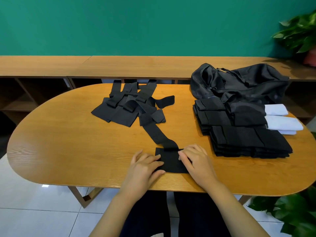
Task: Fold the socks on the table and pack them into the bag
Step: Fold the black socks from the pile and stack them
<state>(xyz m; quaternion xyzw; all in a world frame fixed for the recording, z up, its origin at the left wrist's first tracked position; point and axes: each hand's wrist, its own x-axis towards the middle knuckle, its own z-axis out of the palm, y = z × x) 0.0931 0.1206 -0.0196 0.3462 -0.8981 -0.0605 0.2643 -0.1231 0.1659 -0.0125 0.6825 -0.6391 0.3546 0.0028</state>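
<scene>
While both our hands rest on one black sock (171,162) at the near edge of the tabletop (68,151), the fold looks only half made. Our left hand (145,165) lies with fingers nearly straight, pressing the sock's left side flat. Our right hand (196,161) bends its fingertips down onto the right side, and we cannot tell whether they pinch the cloth or only press it.

Just beyond the fingertips the sock humps up, and its loose length runs away from us, slanting left toward the heap of unfolded socks (126,106) by the far edge. We judge that this length must next come back over the flat part, with the right fingertips slightly nearer the hump.

The stack of folded socks (248,139) sits near our right hand at the right end. The bag (239,82) lies behind it at the far edge.
</scene>
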